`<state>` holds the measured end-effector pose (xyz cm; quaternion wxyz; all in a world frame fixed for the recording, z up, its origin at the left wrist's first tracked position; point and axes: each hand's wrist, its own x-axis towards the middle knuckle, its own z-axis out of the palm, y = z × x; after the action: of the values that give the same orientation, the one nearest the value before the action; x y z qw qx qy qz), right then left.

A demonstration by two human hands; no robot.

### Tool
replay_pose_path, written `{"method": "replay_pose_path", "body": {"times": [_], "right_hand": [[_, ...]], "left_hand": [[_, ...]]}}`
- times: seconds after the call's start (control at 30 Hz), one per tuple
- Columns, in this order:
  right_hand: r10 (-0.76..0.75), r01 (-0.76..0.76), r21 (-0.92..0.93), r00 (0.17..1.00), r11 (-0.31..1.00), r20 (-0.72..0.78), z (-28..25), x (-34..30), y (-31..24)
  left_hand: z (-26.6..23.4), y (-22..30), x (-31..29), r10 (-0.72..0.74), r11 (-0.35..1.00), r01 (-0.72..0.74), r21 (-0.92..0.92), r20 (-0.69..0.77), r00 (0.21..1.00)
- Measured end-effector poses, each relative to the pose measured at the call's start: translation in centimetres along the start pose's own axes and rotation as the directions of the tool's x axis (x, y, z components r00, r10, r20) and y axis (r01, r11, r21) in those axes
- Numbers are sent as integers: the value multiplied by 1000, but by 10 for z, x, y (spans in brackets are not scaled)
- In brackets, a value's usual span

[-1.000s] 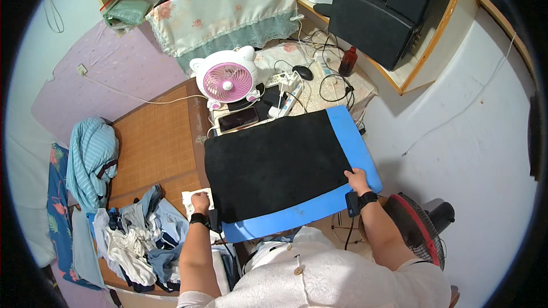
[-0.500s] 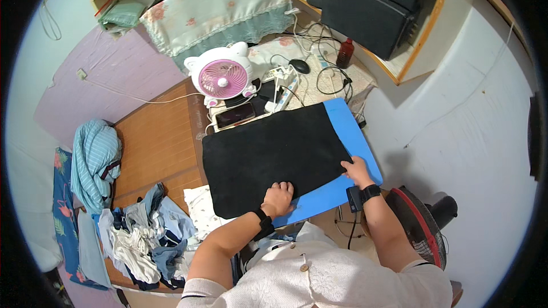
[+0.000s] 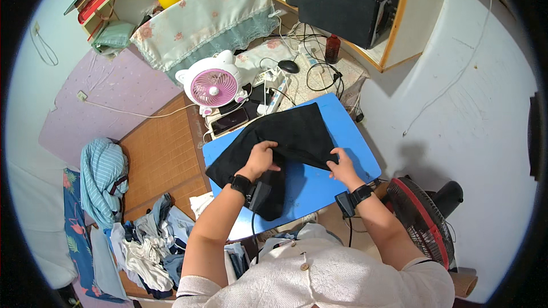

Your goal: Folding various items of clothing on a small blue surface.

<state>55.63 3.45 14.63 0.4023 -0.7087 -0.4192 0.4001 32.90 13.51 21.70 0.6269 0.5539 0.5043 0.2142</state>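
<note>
A black cloth (image 3: 297, 131), too plain to tell what garment it is, lies bunched across a blue tabletop (image 3: 319, 188). Its near edge is lifted in the middle, and one part hangs down toward me beside my left wrist. With fingers closed, my left hand (image 3: 261, 159) grips the cloth near its middle. My right hand (image 3: 342, 169) pinches the right near corner between thumb and fingers. Both wrists wear black bands with small boxes.
Beyond the table are a white and pink fan (image 3: 214, 88), a phone (image 3: 230, 121), a power strip (image 3: 273, 101), a mouse (image 3: 289, 67) and a dark red bottle (image 3: 332, 49). Piled clothes (image 3: 151, 251) lie at left. A black fan (image 3: 419, 217) stands at right by the wall.
The black cloth was spread flat as a rectangle; now its near edge is raised and drawn together, baring more blue tabletop. My left hand moved away from me and took hold of it.
</note>
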Motion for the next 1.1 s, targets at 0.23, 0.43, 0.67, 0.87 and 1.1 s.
{"method": "replay_pose_path", "body": {"times": [0.23, 0.43, 0.67, 0.87, 1.1], "right_hand": [[-21, 25, -16, 973, 1000, 231, 24, -13, 21], [96, -80, -56, 918, 995, 385, 37, -24, 26], [53, 51, -218, 893, 975, 446, 51, -30, 33], [-118, 367, -542, 891, 756, 438, 54, -41, 14], [-371, 516, -661, 855, 545, 362, 68, -67, -12]], "left_hand": [[-5, 12, 10, -15, 968, 28, -251, 53, 998], [1, 7, 7, 0, 973, 18, -229, 78, 997], [0, -1, 7, 28, 995, -18, -98, 97, 995], [-2, -2, 3, 109, 992, -114, 57, 77, 991], [-9, 1, 2, 57, 997, -62, 41, 108, 992]]}}
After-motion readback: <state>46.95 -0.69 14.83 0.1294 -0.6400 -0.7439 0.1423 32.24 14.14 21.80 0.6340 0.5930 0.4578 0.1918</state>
